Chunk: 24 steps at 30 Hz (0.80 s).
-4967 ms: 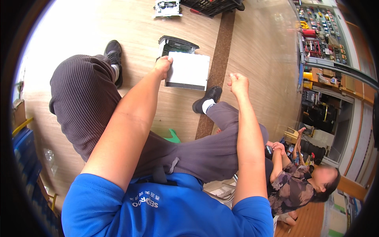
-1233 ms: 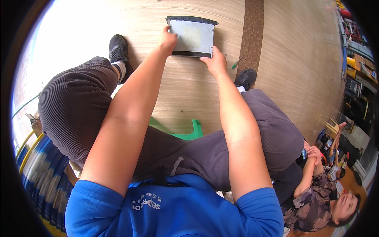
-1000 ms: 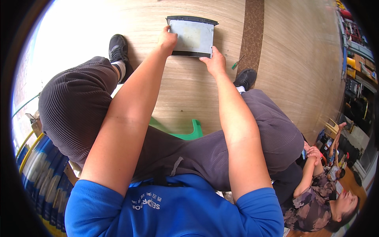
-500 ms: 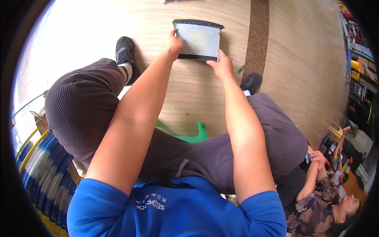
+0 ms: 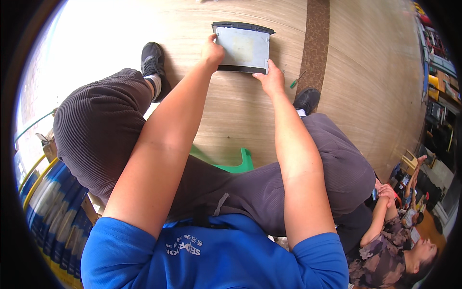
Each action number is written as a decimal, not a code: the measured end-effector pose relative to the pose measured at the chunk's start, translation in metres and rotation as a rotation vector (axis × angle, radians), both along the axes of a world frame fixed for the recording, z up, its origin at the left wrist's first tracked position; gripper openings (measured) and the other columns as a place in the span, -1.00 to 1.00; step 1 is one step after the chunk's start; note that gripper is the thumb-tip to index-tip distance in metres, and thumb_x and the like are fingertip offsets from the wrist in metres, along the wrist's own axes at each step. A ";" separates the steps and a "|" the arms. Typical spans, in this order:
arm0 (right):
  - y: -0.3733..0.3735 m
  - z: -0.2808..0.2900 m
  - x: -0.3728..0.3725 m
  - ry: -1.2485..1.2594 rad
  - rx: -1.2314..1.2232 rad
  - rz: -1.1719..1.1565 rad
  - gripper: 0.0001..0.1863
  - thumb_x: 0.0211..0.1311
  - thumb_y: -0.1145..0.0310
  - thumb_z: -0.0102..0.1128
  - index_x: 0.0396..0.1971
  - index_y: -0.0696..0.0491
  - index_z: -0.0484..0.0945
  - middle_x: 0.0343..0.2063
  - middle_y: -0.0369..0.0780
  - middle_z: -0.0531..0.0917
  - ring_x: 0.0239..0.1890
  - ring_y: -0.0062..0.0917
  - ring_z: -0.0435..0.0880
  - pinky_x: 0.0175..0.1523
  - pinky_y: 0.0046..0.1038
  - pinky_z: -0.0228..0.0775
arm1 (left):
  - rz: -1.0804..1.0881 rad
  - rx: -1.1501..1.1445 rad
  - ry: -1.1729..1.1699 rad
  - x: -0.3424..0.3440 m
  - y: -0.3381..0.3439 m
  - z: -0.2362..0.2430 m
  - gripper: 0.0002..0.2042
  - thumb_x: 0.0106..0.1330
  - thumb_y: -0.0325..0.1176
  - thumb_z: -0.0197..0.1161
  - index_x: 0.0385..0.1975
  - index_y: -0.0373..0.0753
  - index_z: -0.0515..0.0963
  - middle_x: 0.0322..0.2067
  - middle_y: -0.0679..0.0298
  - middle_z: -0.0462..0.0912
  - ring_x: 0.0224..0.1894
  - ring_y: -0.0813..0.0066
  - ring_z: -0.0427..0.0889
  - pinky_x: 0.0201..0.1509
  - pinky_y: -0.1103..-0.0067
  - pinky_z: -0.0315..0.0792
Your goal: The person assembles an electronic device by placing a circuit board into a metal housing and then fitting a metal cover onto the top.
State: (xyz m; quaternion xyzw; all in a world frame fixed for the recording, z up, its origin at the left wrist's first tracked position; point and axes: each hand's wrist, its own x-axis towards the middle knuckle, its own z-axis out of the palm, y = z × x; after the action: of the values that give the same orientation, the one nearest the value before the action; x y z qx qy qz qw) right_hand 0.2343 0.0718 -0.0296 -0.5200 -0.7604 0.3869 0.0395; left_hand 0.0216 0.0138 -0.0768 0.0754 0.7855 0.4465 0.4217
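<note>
A flat, boxy device with a silver metal cover and a curved black panel [image 5: 243, 47] along its far edge is held out over the floor between my hands. My left hand [image 5: 213, 52] is closed on its left side, thumb on the cover's edge. At the near right corner, my right hand [image 5: 272, 78] grips it too. A dark strip runs along the device's near edge; its underside is hidden. Right of my right hand, a small green-handled screwdriver [image 5: 294, 83] lies on the floor.
Under me is a green plastic stool [image 5: 240, 164]. My black shoes [image 5: 153, 58] stand either side of the device. Someone in a patterned shirt [image 5: 382, 260] is at the lower right. Blue stacked items with yellow rails [image 5: 53, 207] are at the left; cluttered shelves [image 5: 440, 82] at the far right.
The view has shifted very slightly. Both hands keep the same hold on the device, and it has hardly moved.
</note>
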 end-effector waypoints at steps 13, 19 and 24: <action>0.003 -0.003 0.001 0.044 0.008 0.012 -0.44 -0.12 0.33 0.50 -0.06 0.11 0.48 -0.24 -0.04 0.69 -0.15 -0.17 0.66 -0.07 -0.25 0.48 | 0.009 -0.044 -0.032 0.001 0.003 0.024 -0.46 0.18 -0.59 -0.01 0.22 -0.06 0.33 -0.21 0.12 0.62 -0.24 0.36 0.61 -0.21 0.45 0.51; 0.002 0.005 0.000 0.003 -0.003 0.006 -0.46 -0.11 0.34 0.49 -0.07 0.12 0.49 -0.23 -0.05 0.69 -0.15 -0.18 0.67 -0.06 -0.26 0.48 | -0.019 -0.058 0.029 0.004 0.002 0.026 -0.45 0.19 -0.60 -0.01 0.23 -0.03 0.33 -0.21 0.13 0.63 -0.25 0.36 0.62 -0.24 0.45 0.51; 0.004 0.001 0.003 0.050 -0.015 -0.006 -0.45 -0.12 0.35 0.50 -0.06 0.12 0.49 -0.24 -0.06 0.70 -0.16 -0.21 0.67 -0.07 -0.29 0.48 | -0.045 -0.093 0.035 0.005 0.003 0.032 -0.44 0.20 -0.60 -0.01 0.24 0.00 0.32 -0.22 0.14 0.63 -0.26 0.36 0.62 -0.25 0.46 0.51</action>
State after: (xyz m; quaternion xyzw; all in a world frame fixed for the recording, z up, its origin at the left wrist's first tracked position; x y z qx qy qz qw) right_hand 0.2369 0.0761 -0.0284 -0.5125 -0.7549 0.4054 0.0559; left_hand 0.0264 0.0167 -0.0445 0.0812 0.8109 0.3983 0.4209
